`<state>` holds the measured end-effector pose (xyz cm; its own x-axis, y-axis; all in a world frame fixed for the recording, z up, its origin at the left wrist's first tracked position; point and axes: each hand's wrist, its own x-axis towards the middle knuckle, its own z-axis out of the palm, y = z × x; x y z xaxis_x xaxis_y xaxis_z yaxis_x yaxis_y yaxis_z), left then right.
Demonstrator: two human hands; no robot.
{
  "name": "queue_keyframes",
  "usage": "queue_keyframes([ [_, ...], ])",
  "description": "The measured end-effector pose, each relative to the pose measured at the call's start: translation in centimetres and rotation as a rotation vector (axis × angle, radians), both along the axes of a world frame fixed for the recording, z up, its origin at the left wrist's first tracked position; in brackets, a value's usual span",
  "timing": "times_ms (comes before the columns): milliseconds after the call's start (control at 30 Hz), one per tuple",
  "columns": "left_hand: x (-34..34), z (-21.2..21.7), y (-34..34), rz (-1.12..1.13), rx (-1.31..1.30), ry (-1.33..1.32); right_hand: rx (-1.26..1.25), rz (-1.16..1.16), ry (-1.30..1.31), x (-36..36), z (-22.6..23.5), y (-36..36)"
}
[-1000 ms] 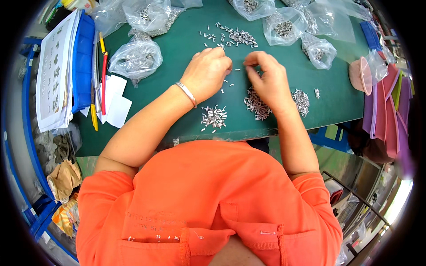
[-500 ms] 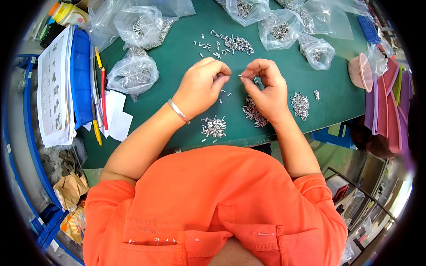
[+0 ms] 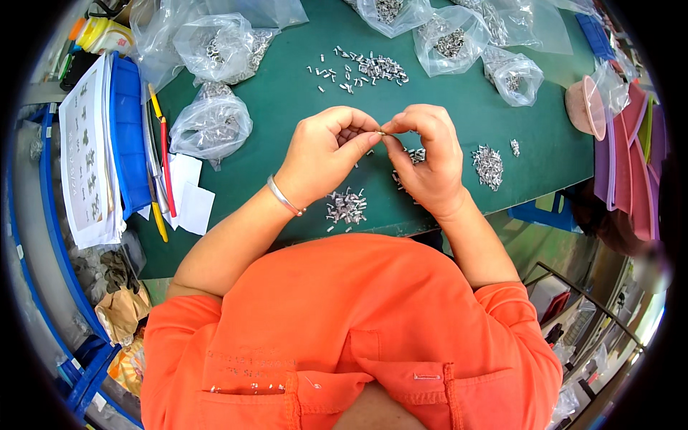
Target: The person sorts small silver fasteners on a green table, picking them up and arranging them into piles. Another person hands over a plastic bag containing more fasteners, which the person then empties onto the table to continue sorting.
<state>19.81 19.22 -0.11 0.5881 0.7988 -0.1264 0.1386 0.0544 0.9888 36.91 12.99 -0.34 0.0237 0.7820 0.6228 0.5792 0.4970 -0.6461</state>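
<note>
My left hand [image 3: 322, 149] and my right hand [image 3: 431, 159] meet fingertip to fingertip over the green table [image 3: 287, 93]. Thumb and forefinger of each are pinched on a tiny silvery metal part [image 3: 382, 132], mostly covered by the fingers. Partly hidden by my right hand is a heap of small metal parts [image 3: 416, 155]. Another heap of metal pieces [image 3: 347, 207] lies near my left wrist, by the table's front edge. Right of my right hand are a rounded heap of metal pieces [image 3: 488, 168] and a small cluster [image 3: 514, 147]. Beyond the hands, metal parts [image 3: 380, 68] lie scattered.
Clear plastic bags of metal parts stand at the back left [image 3: 218, 50], left [image 3: 212, 125] and back right [image 3: 450, 46]. A pink cup [image 3: 585, 107] sits at the right edge. At the left are a blue bin [image 3: 130, 136], papers [image 3: 82, 154] and pens [image 3: 164, 154].
My hands have come together; their fingertips, apart before with a tiny piece in each, now touch. The view has shifted slightly.
</note>
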Motion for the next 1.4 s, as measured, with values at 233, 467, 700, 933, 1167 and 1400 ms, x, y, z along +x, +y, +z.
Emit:
queue_keyframes([
  [233, -0.1, 0.4, -0.4, 0.056, 0.366, 0.033, -0.063, -0.009, 0.156, -0.4, -0.7, -0.4],
  [467, -1.9, -0.7, -0.1, 0.212, 0.185, -0.206, -0.252, -0.106, -0.122, 1.5, 0.4, 1.2],
  [700, -2.1, -0.9, 0.2, 0.327, 0.158, -0.179, -0.329, 0.074, -0.312, 0.2, -0.6, 2.8],
  [933, -2.1, -0.5, 0.0, 0.185, 0.062, 0.012, -0.345, 0.107, -0.015, -0.2, 0.2, 1.9],
  [1167, -1.5, -0.1, -0.7, 0.186, 0.152, -0.068, -0.279, 0.098, 0.134, -1.2, 0.9, 0.9],
  [1400, -1.6, 1.0, -1.0, 0.098, 0.063, -0.016, -0.288, 0.076, 0.175, -1.4, 0.8, -0.2],
])
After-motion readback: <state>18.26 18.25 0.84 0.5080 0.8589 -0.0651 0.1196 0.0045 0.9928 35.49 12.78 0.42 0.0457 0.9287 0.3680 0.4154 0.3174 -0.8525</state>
